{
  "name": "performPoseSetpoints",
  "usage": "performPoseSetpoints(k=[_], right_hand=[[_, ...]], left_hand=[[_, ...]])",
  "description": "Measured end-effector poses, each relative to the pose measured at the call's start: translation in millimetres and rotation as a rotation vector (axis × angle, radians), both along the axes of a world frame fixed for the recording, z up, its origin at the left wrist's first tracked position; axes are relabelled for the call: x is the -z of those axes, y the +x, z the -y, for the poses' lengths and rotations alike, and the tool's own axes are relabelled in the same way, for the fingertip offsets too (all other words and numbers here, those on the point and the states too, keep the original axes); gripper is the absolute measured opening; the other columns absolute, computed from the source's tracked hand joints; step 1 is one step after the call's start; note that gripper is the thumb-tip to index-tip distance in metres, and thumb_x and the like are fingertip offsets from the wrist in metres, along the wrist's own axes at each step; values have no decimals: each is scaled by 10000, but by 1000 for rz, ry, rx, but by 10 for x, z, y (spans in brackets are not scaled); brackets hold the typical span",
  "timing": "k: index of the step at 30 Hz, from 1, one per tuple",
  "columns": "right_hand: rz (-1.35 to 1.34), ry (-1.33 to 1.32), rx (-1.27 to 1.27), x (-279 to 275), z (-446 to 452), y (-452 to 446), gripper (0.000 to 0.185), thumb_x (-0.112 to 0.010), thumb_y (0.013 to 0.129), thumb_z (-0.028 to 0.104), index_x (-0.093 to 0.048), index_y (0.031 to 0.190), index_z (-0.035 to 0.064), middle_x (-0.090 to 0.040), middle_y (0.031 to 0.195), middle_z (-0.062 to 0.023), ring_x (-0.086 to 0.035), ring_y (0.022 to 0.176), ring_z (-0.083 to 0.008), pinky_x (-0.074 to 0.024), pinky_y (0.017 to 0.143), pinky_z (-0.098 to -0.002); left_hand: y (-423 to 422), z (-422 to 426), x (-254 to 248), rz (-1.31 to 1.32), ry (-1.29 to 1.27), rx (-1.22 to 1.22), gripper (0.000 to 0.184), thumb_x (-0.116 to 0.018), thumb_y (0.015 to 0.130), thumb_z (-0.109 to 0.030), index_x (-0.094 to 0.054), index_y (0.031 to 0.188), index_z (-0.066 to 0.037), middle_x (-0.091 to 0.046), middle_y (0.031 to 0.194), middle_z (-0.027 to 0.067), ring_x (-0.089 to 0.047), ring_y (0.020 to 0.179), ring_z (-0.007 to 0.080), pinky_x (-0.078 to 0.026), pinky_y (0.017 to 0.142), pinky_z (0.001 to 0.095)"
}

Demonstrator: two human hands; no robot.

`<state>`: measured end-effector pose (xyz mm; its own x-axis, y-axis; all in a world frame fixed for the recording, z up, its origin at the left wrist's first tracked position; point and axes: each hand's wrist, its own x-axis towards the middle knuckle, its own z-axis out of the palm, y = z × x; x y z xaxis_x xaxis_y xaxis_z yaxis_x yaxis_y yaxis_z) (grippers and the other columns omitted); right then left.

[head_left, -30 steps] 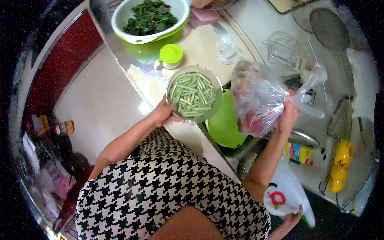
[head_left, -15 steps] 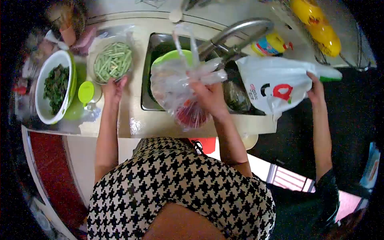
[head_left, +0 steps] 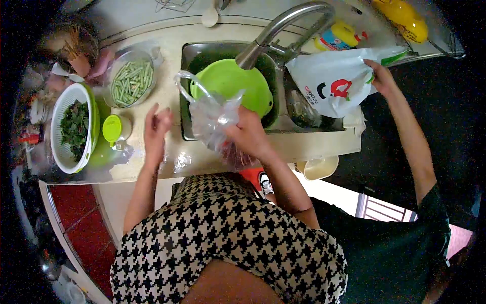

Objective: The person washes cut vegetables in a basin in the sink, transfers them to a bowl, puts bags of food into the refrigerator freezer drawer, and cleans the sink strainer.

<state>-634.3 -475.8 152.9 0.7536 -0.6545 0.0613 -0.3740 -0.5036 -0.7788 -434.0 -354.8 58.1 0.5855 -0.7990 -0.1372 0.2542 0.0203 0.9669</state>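
My right hand grips the gathered part of a clear plastic bag, which hangs at the sink's front edge with something dark red in its lower part. The bag's loop handles stick up over a green basin in the sink. My left hand is in the air over the counter, fingers apart and holding nothing. Nearest to it are a glass bowl of cut green beans and a small jar with a green lid.
A white colander of dark leafy greens stands at the left. The faucet arches over the sink. At the right, another person's hand holds a white printed bag. A yellow bottle lies behind it.
My left hand has let go of the green bean bowl and drawn back toward me. My right hand has brought the plastic bag left and nearer, uncovering the green basin.
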Motion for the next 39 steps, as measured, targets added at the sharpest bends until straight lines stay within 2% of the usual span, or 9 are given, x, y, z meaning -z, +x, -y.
performPoseSetpoints(k=[5,8,12,15,20,24,28,35,39], right_hand=[[-57,156,-78,76,-48,271,250,-576,706,156,-576,919,27,-597,714,-134,-602,625,-236,-469,586,-340],[-33,68,-182,232,-43,493,217,-577,681,148,-574,861,27,-571,642,-130,-588,571,-263,-458,555,-346],[63,121,-209,297,-86,697,181,-578,661,145,-560,802,33,-561,631,-137,-577,578,-294,-451,552,-378],[26,-7,-329,492,-66,925,200,-606,661,187,-554,791,44,-575,651,-141,-577,610,-319,-452,568,-411],[-20,83,-413,521,-374,1358,240,-618,669,189,-553,855,51,-597,706,-139,-586,659,-327,-460,599,-413],[-13,103,-472,626,-638,1619,259,-619,677,166,-554,898,48,-601,721,-141,-589,675,-327,-457,611,-406],[-53,132,-511,646,-683,1771,242,-613,681,157,-556,888,46,-602,727,-142,-589,691,-322,-454,621,-403],[-275,48,-512,955,-616,1810,214,-608,650,131,-589,848,51,-607,746,-148,-597,695,-320,-470,636,-397],[-198,2,-569,1077,-573,1702,257,-615,643,136,-579,874,27,-605,744,-155,-594,698,-328,-466,645,-402]], left_hand=[[-165,-293,-16,505,-18,151,840,-692,696,-310,-224,1336,-32,-354,1300,166,-350,1208,270,-257,1008,375],[-56,-368,39,774,17,94,961,-731,625,-375,-199,1339,-14,-302,1333,180,-276,1248,293,-202,1030,399],[-26,-524,315,863,163,39,1056,-746,575,-458,-181,1336,7,-255,1355,180,-263,1245,305,-214,1021,403],[-77,-605,422,627,201,-2,1072,-785,550,-405,-184,1327,25,-286,1312,166,-307,1204,284,-260,995,384],[137,-946,520,457,212,-79,1010,-803,555,-338,-228,1293,43,-331,1234,149,-349,1146,272,-304,961,370],[362,-1227,754,716,262,-54,920,-794,563,-301,-281,1258,17,-355,1187,165,-352,1117,300,-299,952,386],[469,-1321,849,632,332,-21,902,-782,569,-290,-284,1260,6,-332,1236,206,-319,1151,351,-282,972,417],[537,-1324,728,797,363,-49,906,-765,587,-318,-271,1268,17,-323,1238,232,-288,1177,382,-284,973,430],[466,-1268,700,923,327,-84,932,-767,578,-334,-264,1270,36,-319,1249,258,-297,1179,401,-274,971,451]])
